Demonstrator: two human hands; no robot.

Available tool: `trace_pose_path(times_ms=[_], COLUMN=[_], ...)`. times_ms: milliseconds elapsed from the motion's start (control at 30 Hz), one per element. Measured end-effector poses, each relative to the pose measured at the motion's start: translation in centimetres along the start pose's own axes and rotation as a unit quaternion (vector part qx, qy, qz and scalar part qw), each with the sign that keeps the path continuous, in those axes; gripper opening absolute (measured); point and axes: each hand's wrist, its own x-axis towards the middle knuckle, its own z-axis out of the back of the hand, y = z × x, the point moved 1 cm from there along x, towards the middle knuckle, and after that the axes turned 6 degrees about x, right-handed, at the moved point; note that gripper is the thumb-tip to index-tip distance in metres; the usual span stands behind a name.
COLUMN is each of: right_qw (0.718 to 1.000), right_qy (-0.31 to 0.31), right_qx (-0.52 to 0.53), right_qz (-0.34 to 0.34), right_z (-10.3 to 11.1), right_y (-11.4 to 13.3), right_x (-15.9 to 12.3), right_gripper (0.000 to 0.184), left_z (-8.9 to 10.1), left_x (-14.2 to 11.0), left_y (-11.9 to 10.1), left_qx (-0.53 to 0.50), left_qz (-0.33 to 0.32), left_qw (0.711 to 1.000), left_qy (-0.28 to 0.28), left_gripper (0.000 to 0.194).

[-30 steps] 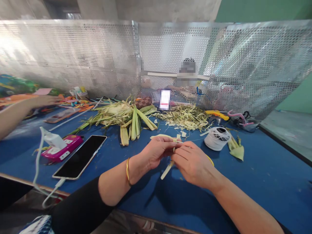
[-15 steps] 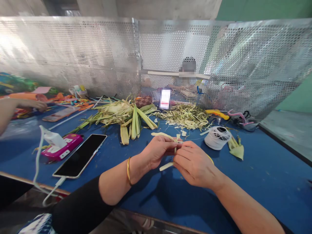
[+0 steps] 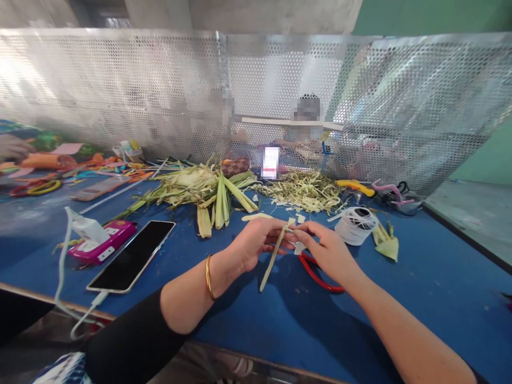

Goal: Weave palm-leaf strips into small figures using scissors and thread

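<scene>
Purple power strip (image 3: 116, 240) and a dark-screened phone (image 3: 134, 255) lie on the blue table (image 3: 240, 325). Further right, a heap of husks (image 3: 186, 186). Left hand (image 3: 258, 242): fingers loosely curled, holding the husk piece (image 3: 272, 262) above the table, between both hands; one narrow strip of it slants down. Red loop (image 3: 320, 278) below the right hand (image 3: 330, 246), which pinches the knotted part, thumb against fingertips; grip on the loop: cannot tell. White thread spool (image 3: 356, 229) near, then a folded husk (image 3: 386, 245) just beside it
</scene>
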Motion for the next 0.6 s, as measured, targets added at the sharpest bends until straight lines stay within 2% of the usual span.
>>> trace_pose_path(times_ms=[67, 133, 300, 467, 600], right_qw=[0.996, 0.990, 0.981, 0.976, 0.975], right_qy=[0.059, 0.078, 0.097, 0.088, 0.085], right_qx=[0.039, 0.068, 0.130, 0.161, 0.169], right_qz=[-0.061, -0.093, -0.102, -0.117, -0.117], right_z=[-0.3, -0.3, 0.4, 0.6, 0.7], right_y=[-0.2, 0.1, 0.7, 0.8, 0.9], right_x=[0.0, 0.0, 0.0, 0.1, 0.1], right_gripper=[0.032, 0.033, 0.032, 0.030, 0.030], left_z=[-0.1, -0.1, -0.1, 0.0, 0.1], left_x=[-0.1, -0.1, 0.0, 0.0, -0.1], left_y=[0.0, 0.0, 0.1, -0.1, -0.2], left_qx=[0.021, 0.037, 0.039, 0.021, 0.010], left_qz=[-0.011, -0.020, -0.010, 0.005, 0.015], left_qw=[1.000, 0.999, 0.999, 0.999, 1.000], left_qy=[-0.018, -0.029, -0.036, -0.040, -0.021], left_gripper=[0.020, 0.020, 0.014, 0.010, 0.015])
